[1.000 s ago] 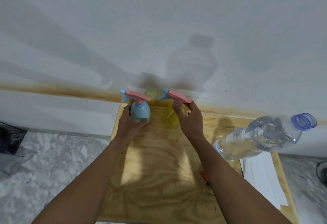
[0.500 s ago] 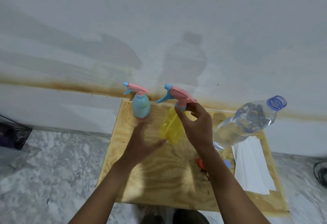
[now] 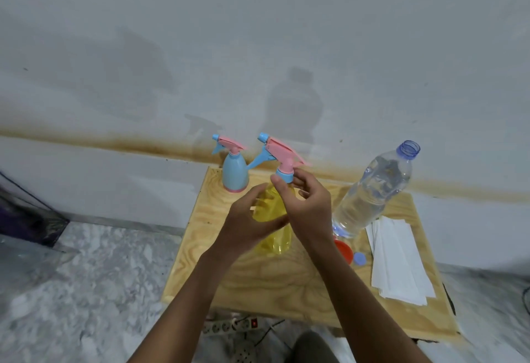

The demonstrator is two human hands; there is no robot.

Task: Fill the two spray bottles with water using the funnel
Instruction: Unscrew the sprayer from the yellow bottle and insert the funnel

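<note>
A yellow spray bottle (image 3: 272, 213) with a pink and blue trigger head stands near the middle of the wooden board (image 3: 286, 285). My left hand (image 3: 246, 219) wraps around its body. My right hand (image 3: 304, 202) pinches the blue collar under the trigger head. A blue spray bottle (image 3: 234, 173) with the same kind of head stands untouched at the board's back left corner. An uncapped clear water bottle (image 3: 375, 190), mostly full, stands to the right. The orange funnel (image 3: 344, 250) lies partly hidden behind my right wrist.
A small blue cap (image 3: 359, 258) lies next to the funnel. A stack of white paper (image 3: 398, 265) sits on the board's right side. The wall rises right behind the board. A power strip (image 3: 229, 325) lies on the marble floor in front.
Both hands left the bottles' spot at the back. The yellow bottle came toward me to mid-board; my left hand moved from the blue bottle onto the yellow one's body.
</note>
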